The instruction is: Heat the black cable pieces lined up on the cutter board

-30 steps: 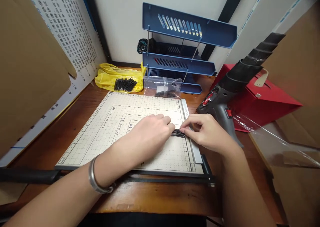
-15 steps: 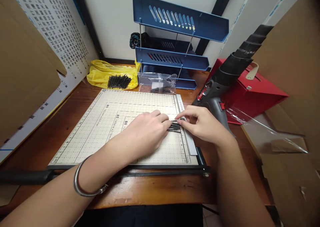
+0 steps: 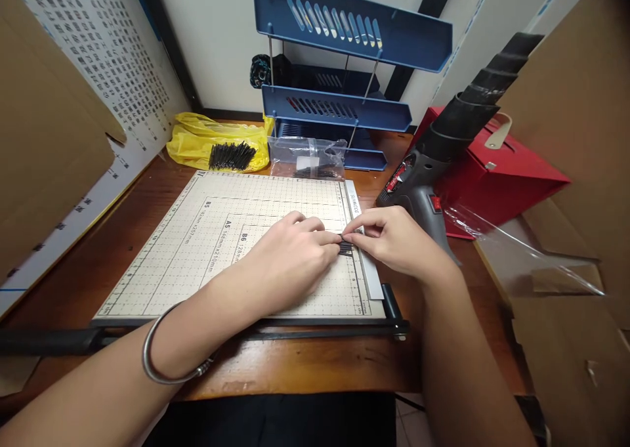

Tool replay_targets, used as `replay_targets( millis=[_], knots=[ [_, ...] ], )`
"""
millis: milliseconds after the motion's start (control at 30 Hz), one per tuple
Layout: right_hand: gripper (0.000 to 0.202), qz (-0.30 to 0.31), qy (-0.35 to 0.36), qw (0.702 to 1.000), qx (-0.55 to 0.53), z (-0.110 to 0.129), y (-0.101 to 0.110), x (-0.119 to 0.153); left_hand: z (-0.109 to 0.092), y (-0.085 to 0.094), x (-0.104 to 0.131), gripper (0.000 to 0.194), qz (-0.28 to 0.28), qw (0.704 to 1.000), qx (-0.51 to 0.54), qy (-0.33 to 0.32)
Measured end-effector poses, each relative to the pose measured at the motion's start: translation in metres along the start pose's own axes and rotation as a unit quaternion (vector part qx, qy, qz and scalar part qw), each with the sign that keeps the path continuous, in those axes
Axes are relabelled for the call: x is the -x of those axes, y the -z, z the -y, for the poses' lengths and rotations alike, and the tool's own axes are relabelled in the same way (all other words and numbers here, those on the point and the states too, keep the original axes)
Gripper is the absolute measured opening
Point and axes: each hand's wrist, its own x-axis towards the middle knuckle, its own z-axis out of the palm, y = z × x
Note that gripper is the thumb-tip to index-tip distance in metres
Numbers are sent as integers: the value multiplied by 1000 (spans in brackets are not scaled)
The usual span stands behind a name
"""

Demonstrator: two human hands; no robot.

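Observation:
On the gridded board of a paper cutter (image 3: pixel 162 263), a small row of thin black strips (image 3: pixel 346 247) lies side by side, its ends towards the metal rail (image 3: pixel 364 243). My left hand (image 3: pixel 298 256) rests palm down over the strips, fingers bent and pressing on them, hiding most of their length. From the other side, my right hand (image 3: pixel 386 240) pinches thumb and forefinger together at the strips' ends by the rail. The fingertips of both hands nearly meet. The cutter's long arm and black handle (image 3: pixel 54 340) lie low along the near edge.
Another pile of black strips (image 3: pixel 231 156) lies on a yellow plastic bag (image 3: pixel 197 138). Beside it is a clear bag (image 3: pixel 285 157) before a blue tiered rack (image 3: pixel 339 109). On the right stand a heat gun (image 3: pixel 423 197), a red box (image 3: pixel 522 171) and cardboard (image 3: pixel 556 348).
My left fingers have slid right along the strips, closer to the rail, so less of the strips shows. My right fingertips have drawn together and moved slightly left. The view has shifted slightly.

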Motion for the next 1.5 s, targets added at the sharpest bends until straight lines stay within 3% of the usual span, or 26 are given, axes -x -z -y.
replay_targets(
  millis=[400, 900, 1167, 1367, 1500],
  knots=[
    [18, -20, -8, 1000, -21, -4, -1, -1, -3, 4, 1, 33, 30, 999, 25, 36],
    [15, -22, -43, 998, -38, -5, -2, -1, -2, 4, 2, 38, 30, 999, -6, 27],
    [16, -30, -22, 999, -35, -3, -2, -1, -6, -4, 1, 37, 28, 1000, 3, -3],
    [17, -93, -20, 993, -74, -8, -8, -8, -11, -3, 9, 49, -9, 1000, -8, 25],
    [18, -124, -7, 973, -193, -13, -19, -16, -24, -8, 19, 66, 0, 998, -7, 64]
  ],
)
